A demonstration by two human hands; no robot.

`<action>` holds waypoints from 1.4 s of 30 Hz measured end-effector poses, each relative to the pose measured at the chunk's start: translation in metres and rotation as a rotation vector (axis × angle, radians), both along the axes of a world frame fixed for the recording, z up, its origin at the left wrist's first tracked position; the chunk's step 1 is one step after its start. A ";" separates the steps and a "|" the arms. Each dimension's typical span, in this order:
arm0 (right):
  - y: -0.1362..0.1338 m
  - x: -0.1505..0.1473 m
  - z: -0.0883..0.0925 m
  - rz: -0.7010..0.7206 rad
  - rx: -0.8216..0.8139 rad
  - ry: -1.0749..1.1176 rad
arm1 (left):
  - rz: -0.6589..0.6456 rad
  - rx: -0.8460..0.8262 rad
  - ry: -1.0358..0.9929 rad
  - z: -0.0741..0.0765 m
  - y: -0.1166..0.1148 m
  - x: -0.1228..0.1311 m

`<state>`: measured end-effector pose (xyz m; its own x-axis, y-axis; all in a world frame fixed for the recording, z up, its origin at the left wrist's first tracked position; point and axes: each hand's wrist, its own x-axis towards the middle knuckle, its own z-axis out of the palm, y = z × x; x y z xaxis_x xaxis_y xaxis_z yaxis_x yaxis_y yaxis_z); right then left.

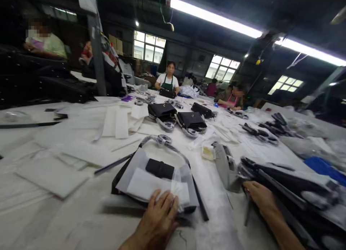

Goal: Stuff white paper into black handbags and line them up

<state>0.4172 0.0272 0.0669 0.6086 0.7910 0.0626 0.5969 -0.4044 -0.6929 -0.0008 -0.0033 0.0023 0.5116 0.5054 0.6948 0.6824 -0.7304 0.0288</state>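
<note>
Touching white sheet — left hand

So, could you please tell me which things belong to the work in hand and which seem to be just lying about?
Apparently in use:
black bag, with small dark pouch and white sheet on it, left hand on the sheet
dark pile, right hand at its edge

Probably just lying about:
loose white sheets at left
small container
blue plastic at right

From close above the worktable, my head-worn camera faced forward and down. Its view reached the far windows.
</note>
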 end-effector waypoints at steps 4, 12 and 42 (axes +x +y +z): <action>-0.003 -0.001 0.002 0.032 -0.168 -0.115 | 0.011 0.013 -0.011 -0.010 0.003 0.002; 0.003 -0.124 0.069 0.683 -0.159 0.098 | 0.000 -0.001 0.012 0.004 0.002 0.000; 0.137 -0.253 0.074 1.238 -0.356 -0.840 | 0.020 0.068 -0.004 -0.002 0.003 0.002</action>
